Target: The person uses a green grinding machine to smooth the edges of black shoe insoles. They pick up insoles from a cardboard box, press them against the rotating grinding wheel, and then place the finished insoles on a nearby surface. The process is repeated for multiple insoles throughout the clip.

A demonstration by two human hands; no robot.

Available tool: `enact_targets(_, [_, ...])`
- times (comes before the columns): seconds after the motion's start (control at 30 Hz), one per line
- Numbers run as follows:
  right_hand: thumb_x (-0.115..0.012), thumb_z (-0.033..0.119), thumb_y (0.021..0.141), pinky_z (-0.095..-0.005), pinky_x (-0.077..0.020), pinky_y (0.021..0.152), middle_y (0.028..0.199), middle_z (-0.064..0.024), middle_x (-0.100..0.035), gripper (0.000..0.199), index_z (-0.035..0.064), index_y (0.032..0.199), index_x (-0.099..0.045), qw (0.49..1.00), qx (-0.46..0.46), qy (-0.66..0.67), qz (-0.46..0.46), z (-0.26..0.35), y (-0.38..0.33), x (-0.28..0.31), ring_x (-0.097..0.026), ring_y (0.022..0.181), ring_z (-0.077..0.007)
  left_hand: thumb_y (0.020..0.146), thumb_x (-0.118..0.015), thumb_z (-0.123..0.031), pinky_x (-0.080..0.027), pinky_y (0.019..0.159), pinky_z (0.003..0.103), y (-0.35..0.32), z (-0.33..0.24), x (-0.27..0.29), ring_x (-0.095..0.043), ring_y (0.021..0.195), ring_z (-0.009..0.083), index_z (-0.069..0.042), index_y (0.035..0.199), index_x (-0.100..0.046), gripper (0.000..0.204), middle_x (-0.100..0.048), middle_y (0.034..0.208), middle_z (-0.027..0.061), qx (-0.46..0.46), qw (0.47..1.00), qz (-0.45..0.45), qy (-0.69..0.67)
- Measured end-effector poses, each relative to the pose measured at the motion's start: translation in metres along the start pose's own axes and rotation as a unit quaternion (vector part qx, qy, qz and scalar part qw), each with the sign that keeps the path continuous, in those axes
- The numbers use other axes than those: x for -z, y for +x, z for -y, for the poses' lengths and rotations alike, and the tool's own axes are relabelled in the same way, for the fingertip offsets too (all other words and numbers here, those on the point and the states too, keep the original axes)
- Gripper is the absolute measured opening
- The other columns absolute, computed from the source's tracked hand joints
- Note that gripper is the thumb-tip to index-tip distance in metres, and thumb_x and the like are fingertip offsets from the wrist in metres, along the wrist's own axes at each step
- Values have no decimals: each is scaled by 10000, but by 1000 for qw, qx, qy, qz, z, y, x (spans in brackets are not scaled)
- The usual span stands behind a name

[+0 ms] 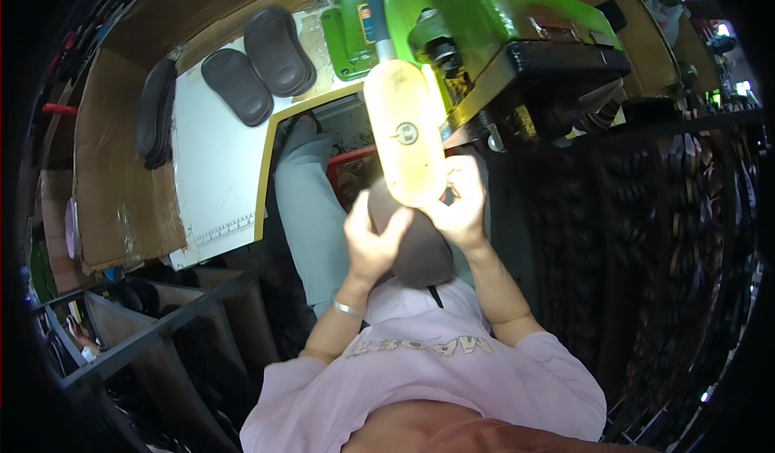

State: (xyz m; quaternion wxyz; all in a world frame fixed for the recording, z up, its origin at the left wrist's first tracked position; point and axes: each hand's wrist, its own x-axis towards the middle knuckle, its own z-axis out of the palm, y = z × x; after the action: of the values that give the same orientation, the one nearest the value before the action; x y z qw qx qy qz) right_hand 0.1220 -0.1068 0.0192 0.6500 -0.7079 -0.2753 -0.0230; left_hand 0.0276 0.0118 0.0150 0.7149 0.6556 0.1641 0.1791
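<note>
A dark brown shoe sole (421, 253) is held in front of my body, its rounded end toward me. My left hand (373, 239) is closed on its left edge, with the thumb lying over the sole. On the other side, my right hand (460, 207) pinches the right edge with bent fingers. A bright, pale yellow lamp head (401, 162) hangs over the far end of the sole and hides it. Just beyond is a green machine (517, 21) with a dark lower part; where the sole meets it, if at all, cannot be seen.
On the white tabletop (214, 146) lie two dark soles (278, 53), with a stack of soles (156, 114) at its left. Cardboard walls (125, 162) surround the table. A grey divided rack (161, 320) stands at lower left. Rows of dark soles (638, 243) fill the right side.
</note>
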Motion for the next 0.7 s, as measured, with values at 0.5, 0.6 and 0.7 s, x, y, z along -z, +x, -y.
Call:
enact_targets(0.5, [-648,141,890,-187,-453,502,787,-43,-615,216,-33,1003,-587,967,-193,124,-112,-9,-38,73,-538,595,-56,820,-601,19,-492,857,316,38,9,24,-615,911,193,5,1074,-567,256,-629,996,101,-87,944,-120,-295])
enact_targets(0.6, [-585,169,928,-176,-374,424,717,-21,-577,183,-9,956,-558,968,-155,107,-164,-11,-11,97,-476,500,-43,766,-673,-14,-466,787,247,40,3,7,-593,838,123,22,984,-567,245,-631,917,75,-91,969,-103,-207])
enact_targets(0.7, [-555,165,941,-165,-336,402,700,2,-567,155,10,954,-551,971,-129,111,-170,-12,12,109,-442,469,-18,768,-691,-26,-468,737,235,47,-4,-2,-581,794,98,31,950,-580,221,-634,873,58,-128,973,-102,-165])
